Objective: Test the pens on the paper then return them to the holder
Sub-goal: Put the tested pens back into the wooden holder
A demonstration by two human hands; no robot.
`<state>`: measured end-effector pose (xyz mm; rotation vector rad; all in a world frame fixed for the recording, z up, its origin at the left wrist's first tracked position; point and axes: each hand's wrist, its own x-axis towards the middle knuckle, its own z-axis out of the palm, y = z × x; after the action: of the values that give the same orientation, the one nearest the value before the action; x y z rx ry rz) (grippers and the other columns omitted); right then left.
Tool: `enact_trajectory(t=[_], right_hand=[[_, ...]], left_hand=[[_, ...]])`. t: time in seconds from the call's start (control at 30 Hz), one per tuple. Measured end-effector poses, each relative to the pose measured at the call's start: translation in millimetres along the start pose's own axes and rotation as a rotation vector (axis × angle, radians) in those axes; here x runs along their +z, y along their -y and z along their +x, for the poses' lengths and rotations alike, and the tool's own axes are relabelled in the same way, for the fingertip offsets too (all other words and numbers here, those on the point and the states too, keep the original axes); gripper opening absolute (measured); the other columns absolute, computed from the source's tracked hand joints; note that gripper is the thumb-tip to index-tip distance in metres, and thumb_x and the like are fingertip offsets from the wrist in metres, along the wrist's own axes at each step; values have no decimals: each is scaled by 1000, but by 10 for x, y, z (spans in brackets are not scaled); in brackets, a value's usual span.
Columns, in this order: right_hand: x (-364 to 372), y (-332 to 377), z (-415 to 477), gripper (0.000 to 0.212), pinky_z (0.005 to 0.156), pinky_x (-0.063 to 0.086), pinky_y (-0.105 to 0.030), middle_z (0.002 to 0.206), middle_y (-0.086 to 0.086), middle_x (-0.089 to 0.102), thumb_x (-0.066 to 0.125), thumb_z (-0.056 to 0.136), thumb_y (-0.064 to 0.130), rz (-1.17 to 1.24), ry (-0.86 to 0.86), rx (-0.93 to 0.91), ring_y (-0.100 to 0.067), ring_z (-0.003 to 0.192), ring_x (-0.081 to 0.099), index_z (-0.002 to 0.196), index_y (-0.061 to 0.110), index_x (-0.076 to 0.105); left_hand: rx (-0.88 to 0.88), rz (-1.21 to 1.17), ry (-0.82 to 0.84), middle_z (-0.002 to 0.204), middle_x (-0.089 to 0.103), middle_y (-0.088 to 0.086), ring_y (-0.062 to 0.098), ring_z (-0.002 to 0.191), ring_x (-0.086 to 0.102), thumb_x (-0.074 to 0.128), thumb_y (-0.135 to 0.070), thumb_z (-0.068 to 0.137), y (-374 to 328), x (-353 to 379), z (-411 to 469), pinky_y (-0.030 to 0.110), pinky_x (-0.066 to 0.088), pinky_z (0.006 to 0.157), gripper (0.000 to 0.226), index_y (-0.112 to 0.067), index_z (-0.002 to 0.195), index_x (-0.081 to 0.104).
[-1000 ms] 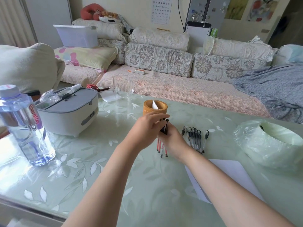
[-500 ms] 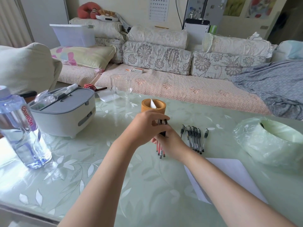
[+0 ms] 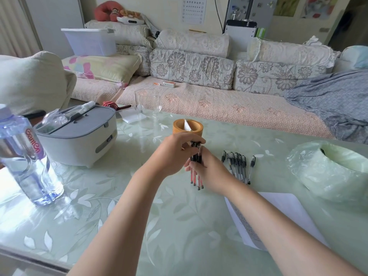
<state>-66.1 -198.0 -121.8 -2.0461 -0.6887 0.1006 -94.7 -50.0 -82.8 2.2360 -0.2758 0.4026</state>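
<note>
Curling its fingers over the capped tops of the red pens (image 3: 196, 177), the left hand (image 3: 173, 154) pinches the upright bundle that the right hand (image 3: 211, 170) grips, the holder (image 3: 188, 128) just beyond both, black pens (image 3: 238, 166) and paper (image 3: 282, 214) to the right.

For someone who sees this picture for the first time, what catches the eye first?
The left hand and right hand meet at the centre, gripping a bundle of red pens, tips down, just in front of the orange holder. Right of them a row of black pens lies on the table, and a big water bottle stands at the left edge.
</note>
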Motion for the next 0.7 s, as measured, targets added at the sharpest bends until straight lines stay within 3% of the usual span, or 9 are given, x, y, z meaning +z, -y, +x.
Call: enact_trajectory(t=[0.07,0.17,0.27,0.37,0.47,0.57,0.63,0.7], right_hand=[[25,15,-15,23,72,44,-6,95,3,66,40,99,6,6,-13,-20,2,86,64,117,19,43],[48,-8,-23,20,70,42,-3,93,4,65,39,101,8,16,13,-15,2,86,63,120,15,42],[54,-39,21,16,82,49,-17,94,2,65,39,101,9,60,12,-8,-7,87,65,114,17,44],[3,23,136,20,84,50,-31,90,0,64,40,100,4,167,-70,14,-15,85,65,105,23,46],[-151,154,392,18,83,52,-34,89,2,66,41,100,5,206,-225,-3,-16,85,66,107,21,47],[-279,326,671,22,82,57,-37,87,0,67,38,101,4,314,-331,-76,-17,82,68,101,25,45],[-309,426,871,23,76,58,-34,86,-2,64,36,101,2,341,-385,-100,-17,80,66,98,24,43],[-299,483,1072,25,77,57,-39,86,-1,63,36,101,1,353,-427,-105,-20,82,66,97,25,42]], left_hand=[[4,-6,0,103,63,-14,6,82,60,61,-10,89,-11,13,5,8,41,67,30,-30,109,71],[-12,-3,4,101,61,-14,5,77,58,63,-12,88,18,40,-12,9,42,62,34,-32,115,68],[-31,-142,-64,102,67,-13,6,72,60,65,-18,89,60,16,1,15,46,64,36,-36,120,62],[-71,-296,-241,108,68,-11,7,81,63,60,-16,92,157,-57,103,28,53,75,34,-45,108,60],[-195,-238,-361,109,66,-8,3,83,61,55,-11,92,350,-105,266,27,50,77,32,-36,110,61],[-299,-185,-351,124,60,0,6,92,59,58,-13,91,544,-48,398,23,43,81,37,-21,128,56],[-319,-178,-310,134,52,0,11,107,56,61,-17,90,641,41,429,25,43,88,46,-20,135,50],[-326,-184,-264,140,45,-1,12,119,51,63,-23,89,701,118,450,31,44,99,57,-23,142,43]])
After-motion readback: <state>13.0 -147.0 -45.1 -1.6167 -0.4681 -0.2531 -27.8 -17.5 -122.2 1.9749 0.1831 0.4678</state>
